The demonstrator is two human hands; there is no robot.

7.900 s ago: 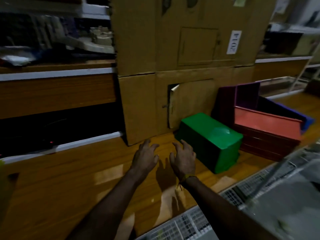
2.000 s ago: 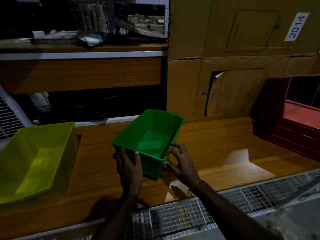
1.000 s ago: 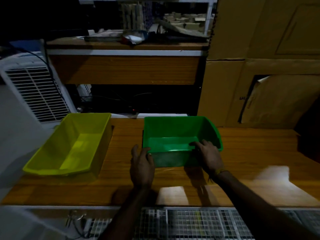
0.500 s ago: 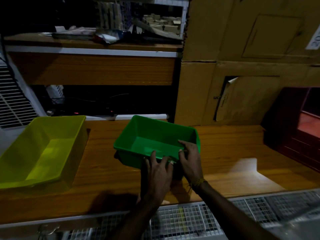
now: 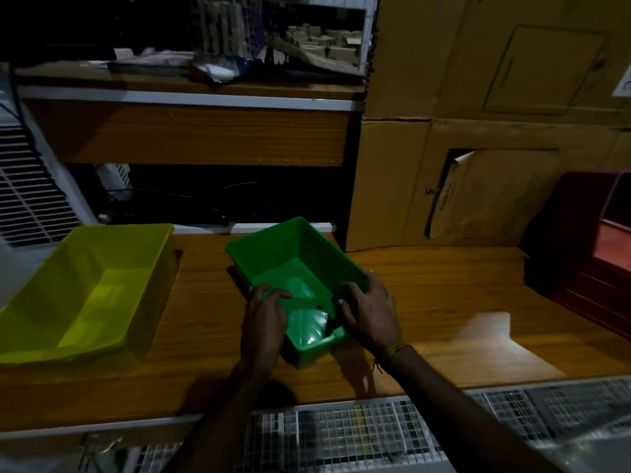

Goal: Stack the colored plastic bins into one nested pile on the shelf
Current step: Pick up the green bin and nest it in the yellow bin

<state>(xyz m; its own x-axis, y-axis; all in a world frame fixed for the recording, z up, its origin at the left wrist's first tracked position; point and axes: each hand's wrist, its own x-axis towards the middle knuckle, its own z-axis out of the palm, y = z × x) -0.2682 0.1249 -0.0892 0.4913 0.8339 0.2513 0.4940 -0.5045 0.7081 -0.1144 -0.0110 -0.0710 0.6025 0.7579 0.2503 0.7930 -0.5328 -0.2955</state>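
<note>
A green plastic bin (image 5: 290, 261) sits open side up on the wooden shelf (image 5: 426, 285), turned at an angle. My left hand (image 5: 264, 319) grips its near left rim, fingers curled over the edge. My right hand (image 5: 370, 307) holds its near right rim. A larger yellow bin (image 5: 85, 288) stands open side up at the left end of the shelf, apart from the green one. Dark red and purple bins (image 5: 587, 240) lie at the far right, partly cut off by the frame edge.
Stacked cardboard boxes (image 5: 478, 131) stand against the back right. A higher wooden shelf (image 5: 191, 128) with clutter runs behind. A white slatted appliance (image 5: 24, 186) is at far left. A wire mesh rack (image 5: 375, 435) lies below the shelf's front edge.
The green bin has been turned so its long side now points away from me. Both hands shifted along its near rim, still holding it.
</note>
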